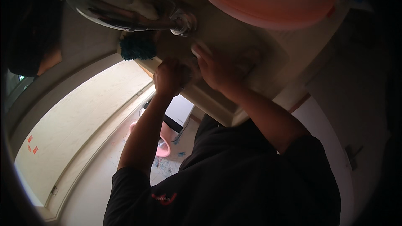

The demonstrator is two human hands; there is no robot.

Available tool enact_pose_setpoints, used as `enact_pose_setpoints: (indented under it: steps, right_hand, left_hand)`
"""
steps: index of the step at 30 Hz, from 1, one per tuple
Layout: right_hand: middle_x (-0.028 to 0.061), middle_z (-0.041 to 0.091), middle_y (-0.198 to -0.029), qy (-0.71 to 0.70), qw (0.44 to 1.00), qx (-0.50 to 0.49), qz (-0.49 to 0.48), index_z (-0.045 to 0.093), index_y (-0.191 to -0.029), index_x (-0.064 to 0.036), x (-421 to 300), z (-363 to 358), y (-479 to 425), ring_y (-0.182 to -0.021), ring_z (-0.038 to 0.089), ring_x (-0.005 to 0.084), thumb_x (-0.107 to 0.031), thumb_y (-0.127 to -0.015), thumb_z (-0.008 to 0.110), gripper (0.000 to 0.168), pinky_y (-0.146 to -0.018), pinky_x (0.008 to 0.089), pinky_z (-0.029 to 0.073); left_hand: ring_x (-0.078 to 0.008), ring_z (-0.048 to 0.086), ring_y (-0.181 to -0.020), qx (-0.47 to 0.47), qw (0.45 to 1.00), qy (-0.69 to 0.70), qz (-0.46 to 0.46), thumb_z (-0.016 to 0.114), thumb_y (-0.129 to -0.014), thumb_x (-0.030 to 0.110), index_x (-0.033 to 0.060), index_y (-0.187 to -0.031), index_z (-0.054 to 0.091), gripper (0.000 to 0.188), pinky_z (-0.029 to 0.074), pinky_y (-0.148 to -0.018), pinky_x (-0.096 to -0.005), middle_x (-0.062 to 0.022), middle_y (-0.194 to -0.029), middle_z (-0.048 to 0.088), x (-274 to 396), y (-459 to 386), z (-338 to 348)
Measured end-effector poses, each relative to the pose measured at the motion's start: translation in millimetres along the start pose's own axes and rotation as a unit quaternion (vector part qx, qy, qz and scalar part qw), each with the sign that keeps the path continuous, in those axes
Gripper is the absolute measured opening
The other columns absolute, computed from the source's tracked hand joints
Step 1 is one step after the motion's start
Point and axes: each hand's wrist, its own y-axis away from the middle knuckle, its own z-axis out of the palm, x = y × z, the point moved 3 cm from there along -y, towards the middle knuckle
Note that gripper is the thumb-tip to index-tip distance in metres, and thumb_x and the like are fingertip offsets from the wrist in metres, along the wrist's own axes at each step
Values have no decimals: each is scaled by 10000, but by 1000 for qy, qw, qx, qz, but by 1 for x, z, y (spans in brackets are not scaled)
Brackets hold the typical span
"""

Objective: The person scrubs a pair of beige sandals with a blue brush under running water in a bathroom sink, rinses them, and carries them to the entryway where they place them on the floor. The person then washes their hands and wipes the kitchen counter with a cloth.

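Note:
Over the near rim of a beige sink point(207, 102), my left hand point(168, 77) is curled beside a dim, blurred thing point(188, 73); whether it grips this is unclear. My right hand point(216, 70) is a little to the right over the basin, its fingers around a pale, rounded item point(203, 48) of unclear kind. Behind the hands, a chrome faucet point(110, 18) curves from its base. A teal, shaggy scrubbing cloth or brush point(137, 48) lies at the sink's left corner. The basin's bottom is too dark to make out.
A large pink plastic basin point(270, 3) stands at the back right. At the left is a pale door point(78, 110). On the floor below are a white and black box-like appliance point(179, 110), a pink container point(166, 146) and scattered threads point(165, 164). A mirror shows at the upper left.

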Motion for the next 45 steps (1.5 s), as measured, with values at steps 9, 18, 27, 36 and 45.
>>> enact_pose_setpoints:
  steps: [9,18,27,36,45]
  right_hand:
    - [259,592,-1312,-101,988,-45,109,493,-1465,-104,39,16,-23,-1162,591,436,-242,-1057,426,436,-912,528,506]
    - [272,598,-1319,-99,992,70,19,464,-1483,-39,-16,-15,52,-1182,599,417,-242,-1066,441,464,-995,481,470]
    - [287,654,-1153,-129,987,86,-40,466,-1482,-48,-31,-14,33,-991,658,425,-217,-1046,481,469,-874,479,523]
    - [237,625,-1265,-134,988,72,-22,480,-1469,-30,-28,-13,4,-1049,631,451,-176,-1029,484,463,-918,478,518]
    - [278,601,-1269,-142,989,-30,36,475,-1496,-57,-45,-29,14,-1070,624,456,-181,-1025,473,487,-889,500,511]
  left_hand:
    - [-418,679,-842,-21,999,29,-22,652,-895,271,70,-860,676,206,550,-729,-502,-193,-900,681,-13,-7,5]
    - [-369,728,-804,-71,989,130,-19,640,-955,339,16,-989,734,339,559,-713,-436,-221,-874,730,-48,8,24]
    - [-347,717,-757,-28,974,184,-133,591,-987,296,8,-923,698,313,536,-689,-417,-225,-810,703,-23,26,22]
    - [-235,711,-732,-7,944,322,-66,656,-921,121,-14,-896,680,139,535,-666,-374,-162,-792,710,-39,32,59]
    - [-285,722,-787,-50,931,359,-48,638,-877,81,1,-915,674,95,527,-689,-390,-194,-847,713,-25,44,72]
